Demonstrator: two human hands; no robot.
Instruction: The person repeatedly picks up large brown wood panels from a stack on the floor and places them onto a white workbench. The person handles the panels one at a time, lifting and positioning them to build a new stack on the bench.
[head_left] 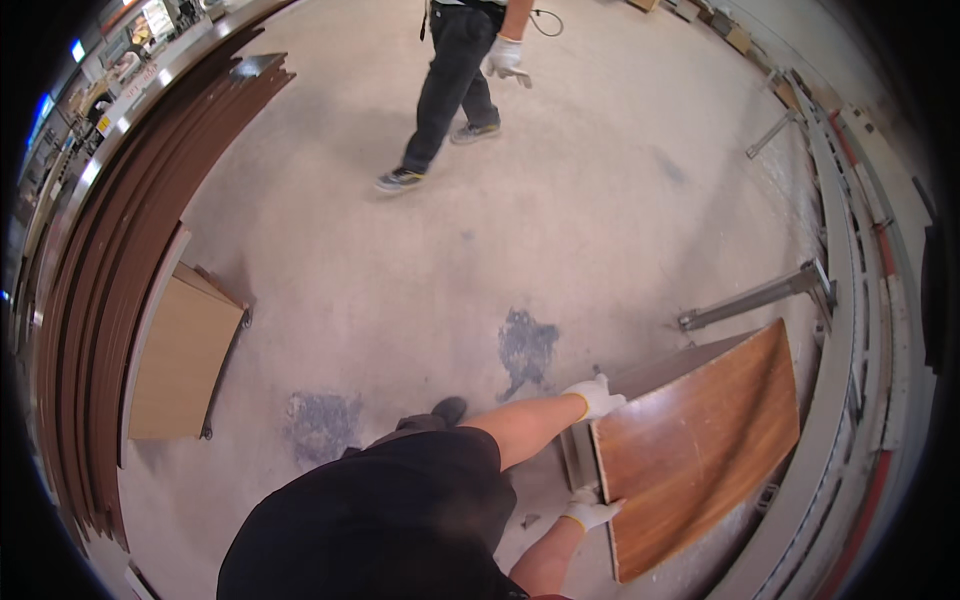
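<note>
Both my hands wear white gloves with yellow cuffs. A glossy reddish-brown wood-grain board lies at the lower right, over a grey-sided base whose lower part is mostly hidden. My left hand grips the board's far left corner, its thumb raised along the edge. Nearer to me, my right hand is closed around the same left edge, fingertips showing on the top face. My body in a dark shirt leans toward the board.
A person in dark trousers, with a white-gloved hand, is on the floor ahead. Long brown panels and a tan-topped cart on casters stand left. A metal rail frame with a protruding leg runs along the right.
</note>
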